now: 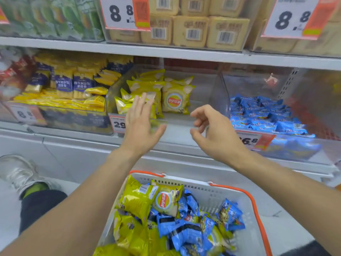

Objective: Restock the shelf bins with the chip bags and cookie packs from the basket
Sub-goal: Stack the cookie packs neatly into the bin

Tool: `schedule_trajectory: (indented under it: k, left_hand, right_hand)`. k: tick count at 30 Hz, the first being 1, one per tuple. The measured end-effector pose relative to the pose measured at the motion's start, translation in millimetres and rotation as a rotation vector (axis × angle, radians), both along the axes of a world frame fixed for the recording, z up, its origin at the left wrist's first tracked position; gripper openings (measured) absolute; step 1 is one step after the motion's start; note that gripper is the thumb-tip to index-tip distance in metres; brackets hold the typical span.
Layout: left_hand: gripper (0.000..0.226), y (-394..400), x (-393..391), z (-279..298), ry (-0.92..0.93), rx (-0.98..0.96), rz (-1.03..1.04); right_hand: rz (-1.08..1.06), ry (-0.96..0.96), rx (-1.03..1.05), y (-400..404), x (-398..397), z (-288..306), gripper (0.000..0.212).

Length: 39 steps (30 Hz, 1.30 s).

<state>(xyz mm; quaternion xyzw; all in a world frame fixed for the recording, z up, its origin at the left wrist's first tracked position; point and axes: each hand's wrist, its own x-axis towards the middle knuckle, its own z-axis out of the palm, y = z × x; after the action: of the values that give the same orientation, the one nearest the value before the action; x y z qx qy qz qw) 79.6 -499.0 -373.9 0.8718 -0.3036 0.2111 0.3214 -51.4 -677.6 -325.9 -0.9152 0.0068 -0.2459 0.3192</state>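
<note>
A white basket (pixel 245 204) with orange handles sits below me, holding yellow chip bags (pixel 137 199) and blue cookie packs (pixel 186 231). On the shelf, a clear middle bin (pixel 208 93) holds several yellow chip bags (pixel 174 100) on its left side. Another clear bin to the right holds blue cookie packs (pixel 262 115). My left hand (pixel 141 124) is raised in front of the middle bin, fingers straight, empty. Level with that bin's front edge, my right hand (pixel 212 130) hangs with loosely curled fingers and holds nothing.
A bin of yellow and purple snack packs (pixel 73 85) stands to the left. The upper shelf carries beige cracker packs (pixel 191 30) and price tags (pixel 121 13). A shoe and leg (pixel 22 174) lie on the floor at the left.
</note>
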Motion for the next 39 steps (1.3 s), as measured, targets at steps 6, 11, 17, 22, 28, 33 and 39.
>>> schedule_trajectory:
  k: [6,11,17,22,28,33,39]
  left_hand:
    - [0.057,-6.1,-90.4,-51.3,0.129,-0.15,-0.237]
    - [0.03,8.0,-173.0,-132.3,0.93,0.249,-0.416]
    - [0.052,13.4,-234.9,-188.7,1.142,0.648,-0.523]
    - [0.058,6.6,-255.2,-202.2,1.024,0.691,-0.492]
    - [0.05,13.7,-261.8,-213.0,1.04,0.512,-0.405]
    - [0.034,21.4,-248.7,-198.8,1.117,0.236,-0.258]
    - [0.069,29.1,-229.2,-178.6,1.346,-0.256,-0.187]
  right_hand:
    - [0.245,0.685,-0.163,-17.0,-57.7,-92.1,0.02]
    - [0.362,1.223,-0.33,-25.4,-81.7,-141.2,0.049]
    - [0.495,1.485,-0.367,-3.4,-109.0,-185.6,0.073]
    - [0.601,1.497,-0.584,21.4,-140.1,-217.1,0.076]
    - [0.578,1.391,-0.685,32.2,-151.1,-227.5,0.062]
    - [0.56,1.449,-0.632,15.6,-118.9,-197.5,0.07]
    - [0.414,1.498,-0.087,-25.3,-85.0,-151.8,0.061]
